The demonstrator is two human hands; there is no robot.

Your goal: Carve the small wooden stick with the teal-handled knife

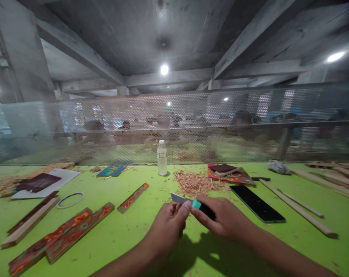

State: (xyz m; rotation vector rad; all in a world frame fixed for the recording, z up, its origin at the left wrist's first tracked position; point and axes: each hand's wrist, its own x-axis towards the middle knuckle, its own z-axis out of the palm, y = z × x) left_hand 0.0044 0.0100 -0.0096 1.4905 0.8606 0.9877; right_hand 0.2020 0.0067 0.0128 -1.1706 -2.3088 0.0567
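Observation:
In the head view, my right hand [217, 215] is closed around a utility knife [205, 210] with a black and teal handle. Its blade [178, 198] is out and points to the left. My left hand [170, 221] is pinched, with the thumb beside the blade, on what looks like a small piece of wood [177, 209], mostly hidden by the fingers. Both hands meet over the green table [128, 242]. Just beyond them lies a pile of wood shavings [196, 183].
Painted wood strips [82, 232], a ring [70, 200] and sandpaper [38, 181] lie left. A bottle [162, 159] stands behind the hands. Right are a phone [257, 203], a hammer [298, 207] and wooden sticks [327, 182]. A perforated metal screen [128, 142] closes the back.

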